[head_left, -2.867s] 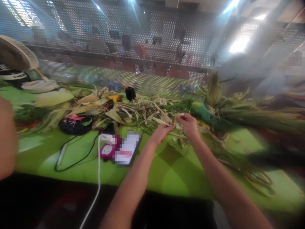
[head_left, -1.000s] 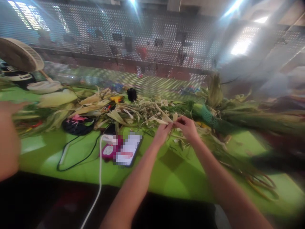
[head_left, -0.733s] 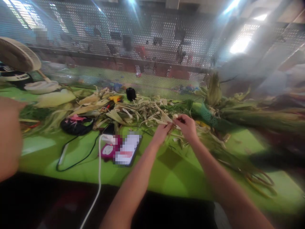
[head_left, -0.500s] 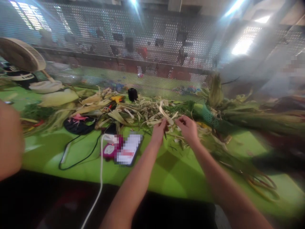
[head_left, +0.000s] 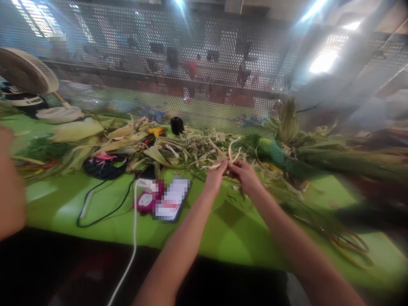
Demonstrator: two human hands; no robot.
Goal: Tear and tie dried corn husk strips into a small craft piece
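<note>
Pale, dry strips of what looks like corn husk (head_left: 230, 149) stick up and out from between my hands. My left hand (head_left: 216, 173) pinches them from the left, with its fingertips pressed together. From the right, my right hand (head_left: 245, 173) closes its thumb and fingers on the same strips, and the fingertips of both hands meet or nearly meet. The exact grip is small and blurred. Just behind the hands lies a heap of shredded dry husk (head_left: 200, 144), with loose bits scattered below on the green tabletop (head_left: 219, 238).
A phone (head_left: 174, 199) and a magenta power strip (head_left: 147, 199) with a white cable lie left of my forearm. Scissors (head_left: 350, 248) rest at right near a green leafy bundle (head_left: 334, 159). At left are a fan (head_left: 28, 70) and another person's arm (head_left: 11, 187).
My right hand has moved left, closing on the husk strips beside my left hand. The strips have turned and now spread upward and to the left.
</note>
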